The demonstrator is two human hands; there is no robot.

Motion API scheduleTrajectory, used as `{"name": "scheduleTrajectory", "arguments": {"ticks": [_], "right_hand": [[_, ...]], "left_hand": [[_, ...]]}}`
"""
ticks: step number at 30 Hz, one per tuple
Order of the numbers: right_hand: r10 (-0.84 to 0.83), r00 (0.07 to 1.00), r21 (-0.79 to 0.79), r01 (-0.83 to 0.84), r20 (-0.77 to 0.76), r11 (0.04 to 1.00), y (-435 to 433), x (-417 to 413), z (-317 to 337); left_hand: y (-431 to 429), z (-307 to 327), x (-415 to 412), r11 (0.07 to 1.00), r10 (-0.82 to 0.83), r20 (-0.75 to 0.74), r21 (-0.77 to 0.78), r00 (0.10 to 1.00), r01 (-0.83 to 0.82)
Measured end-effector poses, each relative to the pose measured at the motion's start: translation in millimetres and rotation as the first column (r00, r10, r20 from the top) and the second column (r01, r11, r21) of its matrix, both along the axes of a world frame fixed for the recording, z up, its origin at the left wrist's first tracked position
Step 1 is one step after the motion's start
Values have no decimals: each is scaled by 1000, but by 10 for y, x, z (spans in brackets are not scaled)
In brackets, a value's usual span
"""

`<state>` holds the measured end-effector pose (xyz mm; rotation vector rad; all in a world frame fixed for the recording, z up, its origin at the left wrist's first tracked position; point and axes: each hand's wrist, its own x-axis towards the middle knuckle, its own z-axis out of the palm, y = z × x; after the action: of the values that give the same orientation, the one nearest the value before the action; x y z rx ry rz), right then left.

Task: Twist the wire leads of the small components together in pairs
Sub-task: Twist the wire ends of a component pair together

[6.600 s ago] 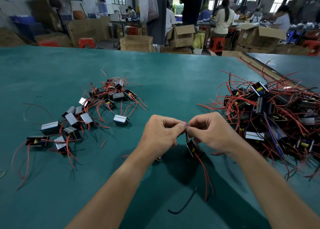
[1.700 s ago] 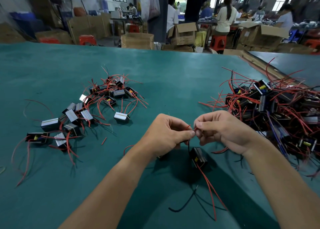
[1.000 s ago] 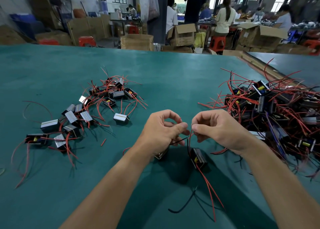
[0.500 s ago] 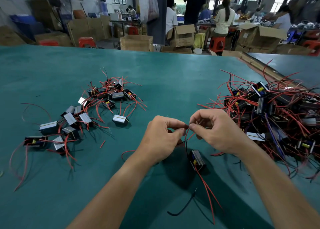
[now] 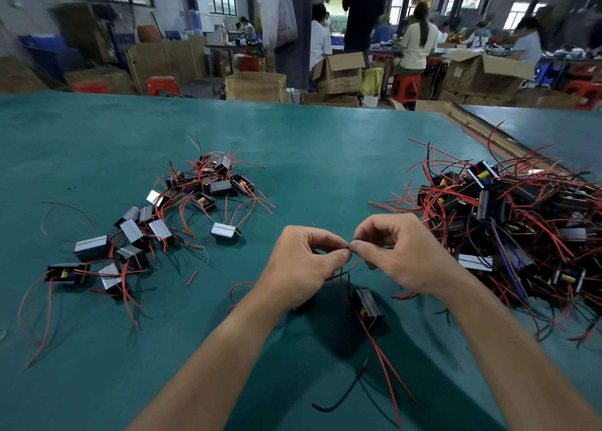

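Note:
My left hand (image 5: 304,264) and my right hand (image 5: 404,251) meet fingertip to fingertip above the green table (image 5: 293,143), and both pinch thin red and black wire leads (image 5: 353,264) between thumb and forefinger. Below them hangs a small black component (image 5: 367,306), its long red leads (image 5: 387,375) and a black lead (image 5: 345,394) trailing toward me. A second component is mostly hidden under my left hand.
A spread group of components with red leads (image 5: 156,222) lies at the left. A big tangled heap of components and wires (image 5: 508,228) fills the right side. Beyond the table's far edge stand cardboard boxes (image 5: 255,86), red stools and several seated people.
My fingertips have drawn together on the leads after parting about a second ago. The hanging component has stayed below my hands.

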<state>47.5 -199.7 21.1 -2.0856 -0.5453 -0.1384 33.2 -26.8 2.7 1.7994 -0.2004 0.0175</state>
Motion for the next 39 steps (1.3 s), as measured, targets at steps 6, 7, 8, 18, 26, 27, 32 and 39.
{"name": "scheduleTrajectory", "arguments": {"ticks": [6, 7, 8, 18, 26, 27, 32, 39], "right_hand": [[50, 996, 35, -47, -80, 998, -30, -8, 18], [72, 993, 40, -68, -96, 997, -41, -11, 24], [93, 990, 44, -88, -108, 995, -54, -11, 24], [249, 937, 202, -202, -244, 958, -171, 15, 8], [268, 935, 217, -218, -233, 951, -105, 44, -50], [261, 937, 213, -213, -231, 954, -105, 46, -53], [241, 948, 212, -197, -209, 957, -79, 40, -56], [240, 947, 135, -215, -215, 967, -89, 4, -16]], "left_hand": [[-8, 19, -4, 996, 7, -71, -85, 997, -13], [-8, 23, -9, 995, 3, -78, -98, 997, -11], [-9, 30, -16, 994, -4, -83, -107, 997, -5], [34, 108, -76, 983, -154, -146, -121, 977, 137], [78, 124, -69, 986, -156, -172, -77, 973, 145], [79, 131, -73, 985, -167, -180, -78, 969, 155], [84, 138, -87, 981, -187, -190, -76, 964, 176], [64, 108, -87, 986, -165, -138, 11, 977, 168]]}}
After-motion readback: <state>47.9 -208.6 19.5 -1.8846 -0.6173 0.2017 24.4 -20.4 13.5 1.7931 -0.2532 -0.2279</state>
